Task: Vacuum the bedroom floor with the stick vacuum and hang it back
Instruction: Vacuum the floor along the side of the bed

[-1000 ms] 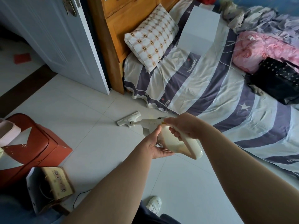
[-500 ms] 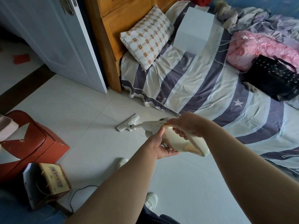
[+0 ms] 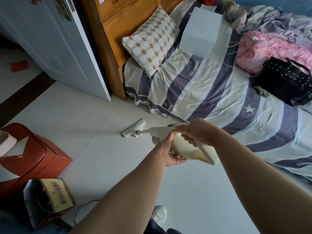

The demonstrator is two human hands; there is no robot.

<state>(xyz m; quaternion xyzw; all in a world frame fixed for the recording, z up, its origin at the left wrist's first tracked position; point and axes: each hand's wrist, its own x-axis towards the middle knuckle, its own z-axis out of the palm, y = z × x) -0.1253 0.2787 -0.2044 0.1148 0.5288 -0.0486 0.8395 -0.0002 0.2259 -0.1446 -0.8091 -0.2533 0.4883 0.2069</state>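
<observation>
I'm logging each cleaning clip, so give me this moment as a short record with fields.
place: bedroom, white tile floor beside the bed
tool: stick vacuum, floor head on the tiles
right hand: grips the handle
left hand: under the vacuum body
on bed: pillow, black bag

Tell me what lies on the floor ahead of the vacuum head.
Nothing visible: bare tile surrounds the vacuum head. The hanging bedsheet edge lies beyond it, the red box off to its left. Both hands grip the vacuum body.
</observation>
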